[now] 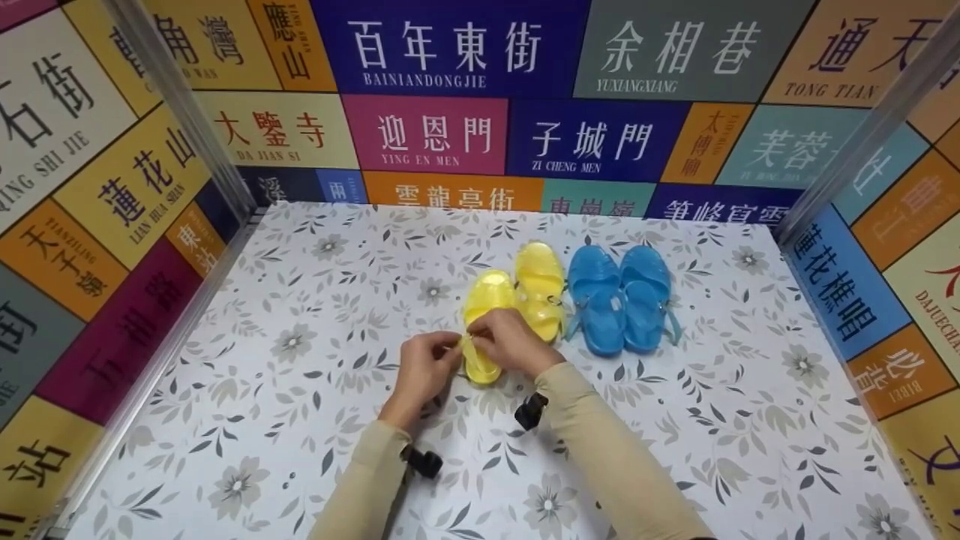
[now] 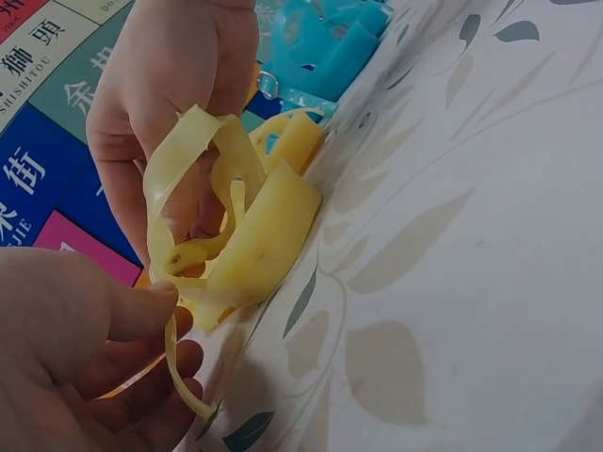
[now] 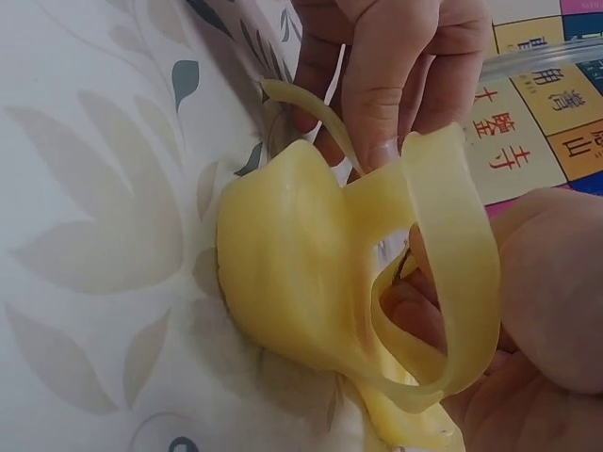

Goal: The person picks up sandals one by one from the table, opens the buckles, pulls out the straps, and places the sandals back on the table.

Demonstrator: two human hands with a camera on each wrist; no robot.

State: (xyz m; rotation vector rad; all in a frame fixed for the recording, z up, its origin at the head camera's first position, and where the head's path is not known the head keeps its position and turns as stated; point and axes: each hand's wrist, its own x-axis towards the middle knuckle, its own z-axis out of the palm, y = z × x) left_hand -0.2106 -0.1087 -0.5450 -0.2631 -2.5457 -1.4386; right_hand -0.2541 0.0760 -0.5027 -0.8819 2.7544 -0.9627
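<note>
Both hands work at the ankle strap of a yellow jelly sandal (image 1: 491, 289), which lies on the table with its toe pointing away from me. My left hand (image 1: 426, 367) pinches the thin strap between thumb and fingers; its loose end (image 2: 181, 377) curves down past the fingertips in the left wrist view. From the other side, my right hand (image 1: 511, 341) grips the strap near its fastening, fingertips partly hidden behind the heel band (image 3: 462, 254). The second yellow sandal (image 1: 538, 268) stands just to the right, its heel partly behind my right hand.
A pair of blue jelly sandals, the left one (image 1: 592, 270) and the right one (image 1: 646, 266), sits side by side right of the yellow pair. They stand on a flower-patterned tabletop (image 1: 300, 420). Printed panels (image 1: 457, 45) wall it in at the back and both sides.
</note>
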